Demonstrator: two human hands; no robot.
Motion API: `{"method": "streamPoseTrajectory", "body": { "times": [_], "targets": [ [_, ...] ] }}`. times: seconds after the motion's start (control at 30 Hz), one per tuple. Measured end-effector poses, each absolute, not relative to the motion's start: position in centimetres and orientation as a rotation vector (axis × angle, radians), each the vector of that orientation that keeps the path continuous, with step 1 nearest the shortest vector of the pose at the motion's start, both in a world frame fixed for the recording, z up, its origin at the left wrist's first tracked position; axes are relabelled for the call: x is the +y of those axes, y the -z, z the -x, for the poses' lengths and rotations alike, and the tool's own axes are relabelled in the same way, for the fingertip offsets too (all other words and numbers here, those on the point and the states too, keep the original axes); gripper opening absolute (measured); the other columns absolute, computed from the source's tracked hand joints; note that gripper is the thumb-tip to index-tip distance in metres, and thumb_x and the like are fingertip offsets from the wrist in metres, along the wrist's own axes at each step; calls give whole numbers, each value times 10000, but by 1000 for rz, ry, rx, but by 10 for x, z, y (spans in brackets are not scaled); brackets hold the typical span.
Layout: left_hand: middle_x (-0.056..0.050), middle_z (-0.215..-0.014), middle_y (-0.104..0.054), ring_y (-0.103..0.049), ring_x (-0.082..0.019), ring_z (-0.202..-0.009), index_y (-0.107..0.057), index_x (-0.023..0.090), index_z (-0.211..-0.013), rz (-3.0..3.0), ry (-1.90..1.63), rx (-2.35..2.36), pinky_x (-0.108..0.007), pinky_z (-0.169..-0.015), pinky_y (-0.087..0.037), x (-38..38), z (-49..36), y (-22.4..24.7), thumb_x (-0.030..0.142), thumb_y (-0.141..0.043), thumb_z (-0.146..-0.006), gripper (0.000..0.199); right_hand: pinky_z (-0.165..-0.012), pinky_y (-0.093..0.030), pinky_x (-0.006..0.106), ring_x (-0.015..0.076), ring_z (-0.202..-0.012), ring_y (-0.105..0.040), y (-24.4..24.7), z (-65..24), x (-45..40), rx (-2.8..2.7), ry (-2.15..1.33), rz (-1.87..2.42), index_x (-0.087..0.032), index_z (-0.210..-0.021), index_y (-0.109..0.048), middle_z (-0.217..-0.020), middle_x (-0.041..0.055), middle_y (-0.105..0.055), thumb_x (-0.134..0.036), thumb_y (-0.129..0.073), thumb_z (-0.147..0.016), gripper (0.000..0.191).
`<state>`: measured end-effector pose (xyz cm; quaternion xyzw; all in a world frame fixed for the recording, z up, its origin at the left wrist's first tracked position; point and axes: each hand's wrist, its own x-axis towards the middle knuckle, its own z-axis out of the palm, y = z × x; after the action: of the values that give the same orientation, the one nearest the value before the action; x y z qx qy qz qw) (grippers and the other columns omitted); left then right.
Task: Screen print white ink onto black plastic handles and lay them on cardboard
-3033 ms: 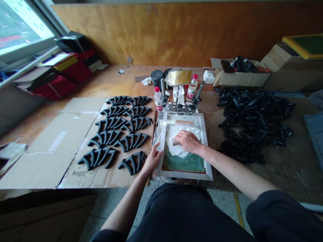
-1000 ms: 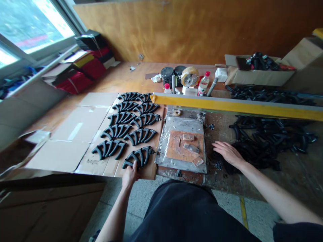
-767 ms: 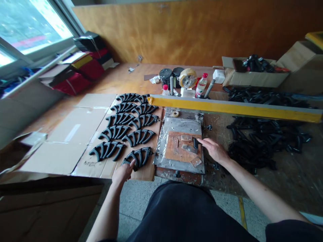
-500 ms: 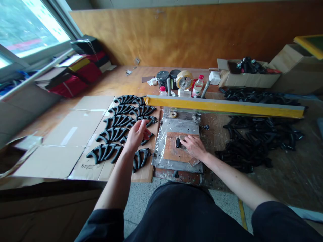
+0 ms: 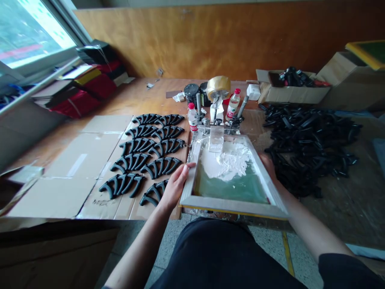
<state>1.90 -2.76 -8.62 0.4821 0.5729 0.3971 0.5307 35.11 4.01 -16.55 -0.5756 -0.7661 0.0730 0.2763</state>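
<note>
In front of me lies a screen printing frame [image 5: 237, 204], lowered over the base plate, its green mesh holding thick white paste [image 5: 222, 160]. My left hand [image 5: 176, 185] grips the frame's left side, thumb at the rim. On the right side my right hand [image 5: 268, 166] holds the frame; its fingers are mostly hidden behind the rim. A squeegee [image 5: 216, 138] rests near the hinge end, over the paste. Left of the frame, curved black handles [image 5: 161, 167] lie in rows on cardboard. The black piece on the base plate is hidden under the frame.
A heap of black parts [image 5: 306, 148] covers the table's right side. Behind the frame stand a tape roll [image 5: 218, 87], bottles [image 5: 233, 105] and black tubs [image 5: 191, 94]. An open carton [image 5: 294, 94] sits at the back right. Flattened cardboard [image 5: 60, 172] extends left.
The raised frame has come down over the plate. My right hand left the black piece and my left hand left the rows of handles; both now hold the frame's sides.
</note>
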Motion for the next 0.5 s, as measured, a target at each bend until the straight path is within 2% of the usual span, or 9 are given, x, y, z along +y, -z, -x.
{"method": "streamPoseTrajectory", "body": {
  "times": [0.1,0.2,0.27,0.33,0.43,0.5],
  "targets": [
    [4,-799,-630,-528,-112,-615,-425,253,-1424,-1091,-830,1451,-210,-555,-403,-37,-13,133,534,-556,-843,659,-1002,-432,411,265,-1135,-547,146,-351,60,-1866,-14,1625,-128,-1164,-642,-1200,140,-622,-251,-444,-927,333],
    [21,-745,-619,-507,-105,-568,-340,249,-1475,-1122,-758,1546,-210,-534,-382,-34,-13,168,508,-578,-819,745,-1050,-355,523,335,-1305,-370,128,-301,79,-2011,29,1498,-178,-1342,-503,-1414,138,-442,-297,-650,-832,544],
    [29,-713,-610,-487,-98,-543,-365,240,-1465,-1168,-707,1589,-208,-524,-367,-29,-13,181,500,-579,-811,735,-1013,-368,515,344,-1264,-385,121,-265,88,-2185,-33,1444,-164,-1303,-518,-1339,146,-494,-287,-700,-797,551],
    [32,-700,-605,-475,-94,-533,-384,237,-1455,-1196,-672,1598,-207,-522,-362,-25,-11,186,497,-568,-816,715,-920,-418,439,302,-1097,-494,122,-241,88,-2310,-136,1478,-159,-1122,-608,-1126,131,-601,-264,-701,-797,354],
    [25,-716,-614,-474,-95,-542,-415,240,-1437,-1209,-647,1587,-209,-526,-367,-23,-8,189,508,-551,-827,680,-773,-422,335,236,-891,-540,133,-235,70,-2471,-232,1418,-166,-882,-633,-869,85,-626,-200,-625,-832,60],
    [19,-730,-624,-485,-100,-553,-437,244,-1423,-1208,-656,1579,-213,-531,-378,-24,-7,190,515,-551,-825,667,-750,-400,315,226,-883,-537,139,-246,50,-2603,-228,1180,-165,-863,-630,-842,76,-628,-98,-559,-819,107]
  ]
}}
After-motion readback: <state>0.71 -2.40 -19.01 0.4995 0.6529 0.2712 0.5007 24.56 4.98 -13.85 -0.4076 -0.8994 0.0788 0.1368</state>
